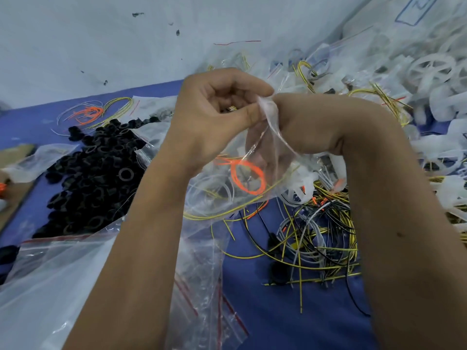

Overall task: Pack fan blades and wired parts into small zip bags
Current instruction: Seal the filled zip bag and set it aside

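Pinching the top edge of one small clear plastic zip bag (262, 152) between thumb and curled fingers (250, 116) of the left hand (214, 114), at centre frame. Reaching down inside the same bag with the right hand (303, 125), fingers hidden behind the film, so grip impossible to tell. Holding both hands touching at the bag mouth, raised above the blue table surface (290, 311).

Showing through the bag's lower part: one orange wire loop (249, 179), plus thin white and yellow-black wires (217, 195) trailing out below.

Lying right of and below the bag: one tangled heap of yellow, black and grey wires (321, 238), too many strands for counting. Piling up left of the bag: one mound of black ring-shaped plastic parts (98, 178), uncountable. Resting beyond that mound: one small bundle of orange, white and yellow wire loops (93, 112).

Spreading below the bag, under the left forearm: a stack of empty clear zip bags with red seal strips (202, 294), number unclear. Heaping up right of and beyond the bag: translucent white plastic fan blades (434, 69) and filled bags (298, 69), uncountable. Standing behind everything: one pale scuffed wall (88, 41).
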Motion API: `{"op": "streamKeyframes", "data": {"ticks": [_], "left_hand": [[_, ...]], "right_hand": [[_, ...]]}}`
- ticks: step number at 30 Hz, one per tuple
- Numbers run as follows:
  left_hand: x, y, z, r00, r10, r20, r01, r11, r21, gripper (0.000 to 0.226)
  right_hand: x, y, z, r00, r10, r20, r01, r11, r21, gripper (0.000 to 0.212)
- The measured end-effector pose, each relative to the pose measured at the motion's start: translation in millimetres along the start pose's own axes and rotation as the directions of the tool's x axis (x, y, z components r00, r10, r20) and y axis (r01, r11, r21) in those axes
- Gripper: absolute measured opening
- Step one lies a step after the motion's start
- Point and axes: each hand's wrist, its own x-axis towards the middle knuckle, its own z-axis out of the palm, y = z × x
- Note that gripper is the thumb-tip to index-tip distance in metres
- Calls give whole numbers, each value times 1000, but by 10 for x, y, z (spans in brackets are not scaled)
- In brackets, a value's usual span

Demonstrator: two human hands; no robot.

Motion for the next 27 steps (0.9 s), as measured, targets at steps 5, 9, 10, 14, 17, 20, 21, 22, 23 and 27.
{"op": "streamKeyframes", "data": {"ticks": [5,9,10,14,17,20,21,22,23,27], "left_hand": [[4,-53,-65,1000,-22,-20,23,999,23,13],[-21,-147,-110,992,-101,-70,104,994,42,14],[-27,-169,-126,988,-121,-98,126,991,45,16],[-44,-268,-191,951,-201,-235,201,979,-27,44],[-93,-403,-298,916,-325,-236,358,927,114,39],[-160,-532,-412,894,-431,-125,442,801,403,34],[-171,-553,-430,890,-445,-103,444,792,418,32],[-175,-563,-435,891,-445,-93,442,799,409,29],[-175,-558,-435,895,-436,-92,434,805,404,25],[-168,-526,-449,927,-364,-87,369,847,383,15]], "right_hand": [[35,4,46,999,-20,-29,16,991,-130,21],[8,70,-44,968,4,-251,-16,999,-46,20],[-6,82,-69,950,1,-311,-19,998,-54,12],[-7,175,-155,867,114,-485,-131,991,0,15],[-29,271,-197,853,295,-430,-309,950,38,23],[-53,287,-186,875,369,-313,-336,929,154,57],[-54,263,-181,888,346,-301,-305,936,176,67],[-53,225,-171,904,315,-288,-277,947,165,76],[-51,184,-154,921,285,-266,-262,957,121,82],[-47,101,-77,965,209,-160,-229,966,-117,65]]}}
